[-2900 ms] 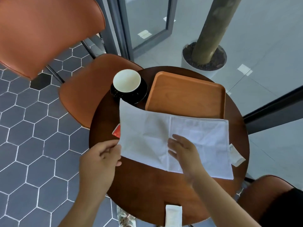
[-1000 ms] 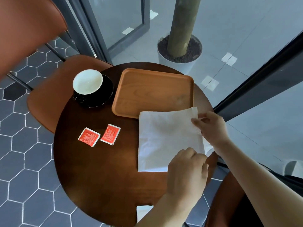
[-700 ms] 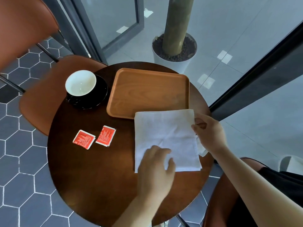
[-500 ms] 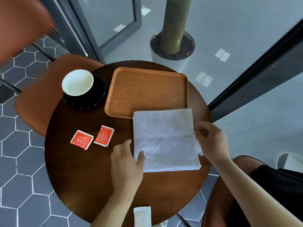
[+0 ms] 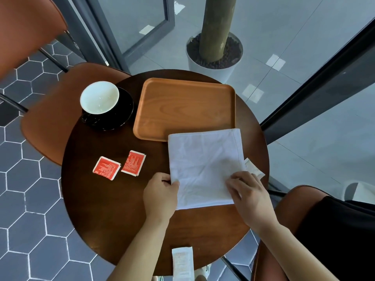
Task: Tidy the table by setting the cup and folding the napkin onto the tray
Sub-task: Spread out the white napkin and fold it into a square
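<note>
Left hand (image 5: 161,196) is pinching the napkin's (image 5: 205,165) left edge; right hand (image 5: 248,192) is lying flat, fingers spread, on the creased white cloth.

Folded napkin (image 5: 205,167) on surface (image 5: 113,209), far edge overlapping tray (image 5: 182,106); left hand (image 5: 161,196) pinching near-left corner, right hand (image 5: 248,194) pressing near-right corner.

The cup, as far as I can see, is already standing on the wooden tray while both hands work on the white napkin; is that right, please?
Not quite. The head view shows the cup on its black saucer on the round table, left of the wooden tray, which carries only the napkin's far edge. The rest holds: the left hand and right hand are both on the white napkin.
</note>
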Demonstrator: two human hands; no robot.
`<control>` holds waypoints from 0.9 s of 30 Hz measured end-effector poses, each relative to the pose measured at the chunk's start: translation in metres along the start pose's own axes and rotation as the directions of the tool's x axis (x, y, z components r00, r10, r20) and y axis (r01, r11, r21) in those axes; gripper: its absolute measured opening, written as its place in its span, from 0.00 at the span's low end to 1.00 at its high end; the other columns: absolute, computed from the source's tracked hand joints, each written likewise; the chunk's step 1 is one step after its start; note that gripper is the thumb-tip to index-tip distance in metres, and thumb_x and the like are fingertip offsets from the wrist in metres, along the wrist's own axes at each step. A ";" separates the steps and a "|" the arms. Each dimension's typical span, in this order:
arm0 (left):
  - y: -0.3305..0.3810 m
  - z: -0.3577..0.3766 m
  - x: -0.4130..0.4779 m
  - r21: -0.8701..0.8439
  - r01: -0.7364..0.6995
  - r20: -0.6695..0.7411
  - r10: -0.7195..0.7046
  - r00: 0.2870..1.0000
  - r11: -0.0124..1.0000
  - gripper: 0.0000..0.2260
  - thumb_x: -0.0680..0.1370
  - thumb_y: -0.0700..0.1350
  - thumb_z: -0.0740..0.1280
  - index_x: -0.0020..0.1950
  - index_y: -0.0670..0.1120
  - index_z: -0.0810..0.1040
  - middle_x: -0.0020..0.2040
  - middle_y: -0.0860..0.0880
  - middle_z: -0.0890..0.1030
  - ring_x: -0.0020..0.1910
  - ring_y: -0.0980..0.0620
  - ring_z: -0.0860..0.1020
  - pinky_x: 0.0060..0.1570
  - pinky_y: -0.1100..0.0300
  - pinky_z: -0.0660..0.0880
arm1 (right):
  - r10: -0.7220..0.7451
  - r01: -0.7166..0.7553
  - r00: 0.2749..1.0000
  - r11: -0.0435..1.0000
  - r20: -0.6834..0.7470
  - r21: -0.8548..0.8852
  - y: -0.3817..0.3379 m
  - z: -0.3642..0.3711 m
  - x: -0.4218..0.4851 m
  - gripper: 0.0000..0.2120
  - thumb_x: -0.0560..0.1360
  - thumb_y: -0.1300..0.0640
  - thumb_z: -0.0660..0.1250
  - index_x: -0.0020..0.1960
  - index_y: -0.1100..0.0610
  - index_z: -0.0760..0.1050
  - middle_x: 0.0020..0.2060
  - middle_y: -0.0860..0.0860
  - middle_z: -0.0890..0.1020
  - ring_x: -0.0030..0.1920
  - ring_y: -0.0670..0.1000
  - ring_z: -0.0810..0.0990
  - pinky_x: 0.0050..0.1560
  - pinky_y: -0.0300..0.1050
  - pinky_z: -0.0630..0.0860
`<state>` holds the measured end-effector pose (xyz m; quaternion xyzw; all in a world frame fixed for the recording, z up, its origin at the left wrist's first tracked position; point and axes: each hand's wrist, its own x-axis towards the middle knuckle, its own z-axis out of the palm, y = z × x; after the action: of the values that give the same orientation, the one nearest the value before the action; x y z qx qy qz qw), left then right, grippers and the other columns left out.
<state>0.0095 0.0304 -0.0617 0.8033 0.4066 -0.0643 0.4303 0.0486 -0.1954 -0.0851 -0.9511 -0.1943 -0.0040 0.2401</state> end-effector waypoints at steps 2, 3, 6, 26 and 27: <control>-0.003 -0.003 0.001 -0.119 0.060 0.003 -0.060 0.998 0.991 0.04 0.76 0.43 0.72 0.46 0.51 0.78 0.41 0.55 0.82 0.43 0.53 0.81 0.37 0.62 0.74 | -0.034 0.034 0.999 0.999 -0.014 0.004 0.000 -0.002 -0.004 0.04 0.72 0.67 0.75 0.45 0.60 0.84 0.46 0.53 0.82 0.45 0.56 0.80 0.39 0.52 0.81; -0.004 -0.005 0.002 -0.178 0.077 0.000 -0.078 0.997 0.981 0.05 0.75 0.42 0.73 0.46 0.51 0.78 0.41 0.55 0.82 0.43 0.53 0.82 0.37 0.62 0.74 | -0.053 0.053 0.998 0.998 -0.015 0.015 0.001 -0.003 -0.006 0.05 0.71 0.66 0.75 0.46 0.60 0.84 0.46 0.52 0.82 0.45 0.55 0.80 0.40 0.51 0.81; -0.006 -0.012 0.004 -0.278 0.107 0.021 -0.106 0.994 0.955 0.08 0.75 0.42 0.74 0.51 0.51 0.79 0.42 0.55 0.83 0.44 0.54 0.82 0.41 0.59 0.78 | -0.112 0.110 0.993 0.992 0.045 0.062 0.003 -0.006 -0.018 0.09 0.73 0.55 0.76 0.51 0.57 0.83 0.49 0.49 0.82 0.49 0.53 0.79 0.47 0.47 0.79; -0.026 -0.068 -0.001 -0.601 0.235 0.258 -0.092 0.962 0.764 0.10 0.75 0.33 0.72 0.52 0.45 0.81 0.49 0.44 0.85 0.52 0.45 0.84 0.50 0.53 0.80 | -0.217 0.218 0.973 0.976 -0.083 0.012 -0.024 -0.006 -0.019 0.10 0.77 0.65 0.65 0.55 0.64 0.83 0.47 0.54 0.86 0.49 0.57 0.84 0.47 0.53 0.81; -0.029 -0.070 -0.001 -0.588 0.197 0.239 -0.064 0.969 0.785 0.10 0.75 0.35 0.72 0.52 0.47 0.82 0.50 0.46 0.85 0.53 0.46 0.84 0.51 0.53 0.80 | -0.216 0.218 0.973 0.976 -0.083 0.017 -0.026 -0.008 -0.017 0.12 0.79 0.62 0.63 0.55 0.64 0.83 0.47 0.54 0.86 0.49 0.57 0.84 0.47 0.54 0.81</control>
<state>-0.0296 0.0908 -0.0361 0.5813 0.4138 -0.0433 0.6993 0.0234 -0.1839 -0.0679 -0.9201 -0.2871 -0.0660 0.2580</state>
